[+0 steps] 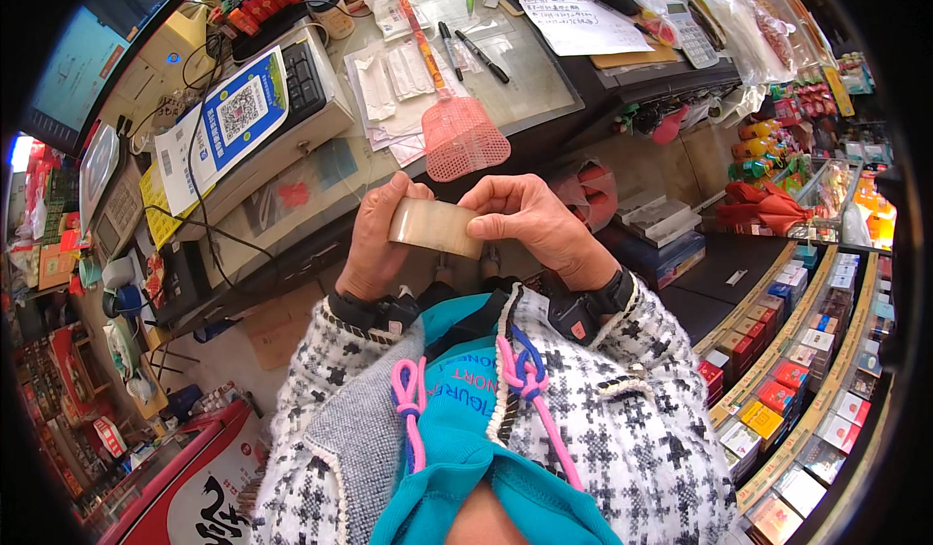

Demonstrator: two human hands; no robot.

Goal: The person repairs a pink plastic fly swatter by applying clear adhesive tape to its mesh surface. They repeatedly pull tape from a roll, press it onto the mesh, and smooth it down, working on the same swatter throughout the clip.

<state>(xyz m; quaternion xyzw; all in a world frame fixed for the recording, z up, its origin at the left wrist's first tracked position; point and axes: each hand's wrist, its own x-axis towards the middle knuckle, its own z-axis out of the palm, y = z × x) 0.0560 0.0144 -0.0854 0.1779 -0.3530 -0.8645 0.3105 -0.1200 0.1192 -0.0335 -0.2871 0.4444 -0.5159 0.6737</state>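
Observation:
In front of my body, a wide roll of clear, yellowish packing tape (pixel 432 226) is held between both hands. My left hand (pixel 375 232) wraps round its left end, thumb at the top. At the roll's right end my right hand (pixel 536 222) has its thumb and bent forefinger pressed together against the edge; whether a tape end is pinched there I cannot make out. Just beyond the roll, the pink mesh head of a fly swatter (pixel 465 139) lies over the desk's edge, apart from my fingers.
The desk's glass top (pixel 530 98) carries two black pens (pixel 481 56), a written sheet (pixel 581 22) and a calculator (pixel 691 40). Left stand a cash drawer with a keyboard (pixel 303 81), a blue code card (pixel 241 108) and a monitor (pixel 97 45). Shelves of small boxes (pixel 777 394) curve along the right.

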